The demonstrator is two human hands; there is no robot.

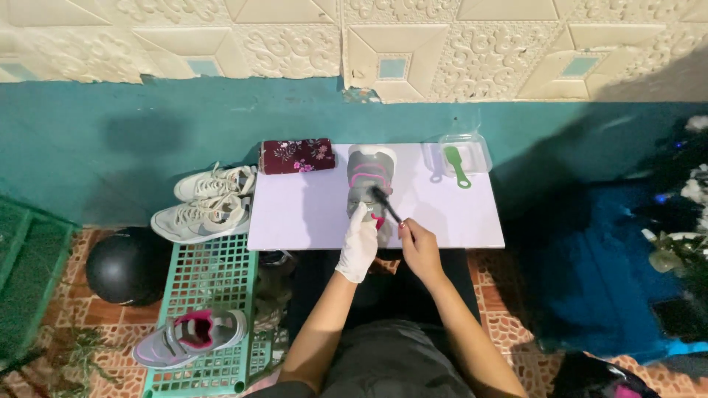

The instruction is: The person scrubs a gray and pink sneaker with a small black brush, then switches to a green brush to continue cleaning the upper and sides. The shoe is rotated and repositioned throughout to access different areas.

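1. The left hand point(358, 247), wearing a white glove, is gripping the near end of a grey and pink sneaker point(368, 190) that is lying lengthwise on the middle of the white counter point(310, 214); the right hand point(419, 247), bare, is pinching a dark-handled brush point(385, 203) whose bristles are touching the sneaker's upper

2. The sneaker is being steadied at one end only, so a hard brush stroke could be twisting it out of the glove and sliding it toward the wall

3. The brush is being held far back on its handle; that loose pinch could be letting it slip or flick dirt across the counter

4. The clear tray point(472, 155) holding a green brush point(456, 166) is sitting at the far right corner, just beside the edge, where a wide right elbow swing could be knocking it off

5. The floral pouch point(297, 155) is overhanging the far left corner, near the white sneakers point(206, 203) on the floor

6. Open room is lying on both sides of the sneaker; the near edge is sitting right against the person's lap, leaving little room there
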